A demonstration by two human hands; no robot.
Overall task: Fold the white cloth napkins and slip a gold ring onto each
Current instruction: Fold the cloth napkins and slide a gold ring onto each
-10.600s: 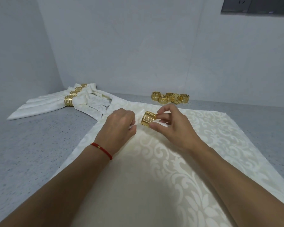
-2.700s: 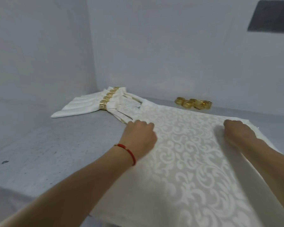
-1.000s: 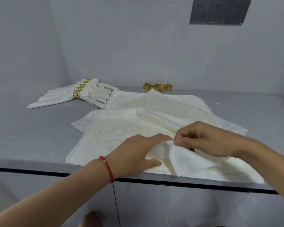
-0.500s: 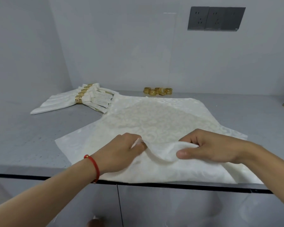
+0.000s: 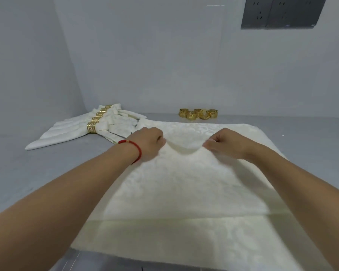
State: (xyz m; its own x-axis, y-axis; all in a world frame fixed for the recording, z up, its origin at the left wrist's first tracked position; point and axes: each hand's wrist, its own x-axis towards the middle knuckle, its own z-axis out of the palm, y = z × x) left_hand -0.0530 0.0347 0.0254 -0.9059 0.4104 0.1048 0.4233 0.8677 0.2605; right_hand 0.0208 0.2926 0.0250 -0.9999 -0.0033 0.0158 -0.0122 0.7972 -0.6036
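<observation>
White damask cloth, the napkin (image 5: pixel 184 184) being worked, lies spread on the grey table (image 5: pixel 37 173) straight ahead of the person, its near part reaching to the table's front edge. Both hands pinch a raised edge of it, the left hand (image 5: pixel 148 142) and the right hand (image 5: pixel 226 142) set a little apart so the cloth between them sags in a shallow curve. Each grip is clamped on that edge, fingers curled over it. Holding at two points rather than one looks meant to keep the edge straight as it is carried over, so the fold comes down square; a crease line already shows across the near part.

Finished napkins (image 5: pixel 70 132) are fanned out at the back left, each cinched by a gold ring (image 5: pixel 91 127), parked there to stay clear of the working area yet within reach. Spare rings (image 5: pixel 198 114) sit clustered against the back wall just beyond the cloth, probably so the next one can be picked up once this napkin is narrow enough. A red bracelet (image 5: pixel 134 148) circles the left wrist. The fold seems only begun; no ring goes on yet.
</observation>
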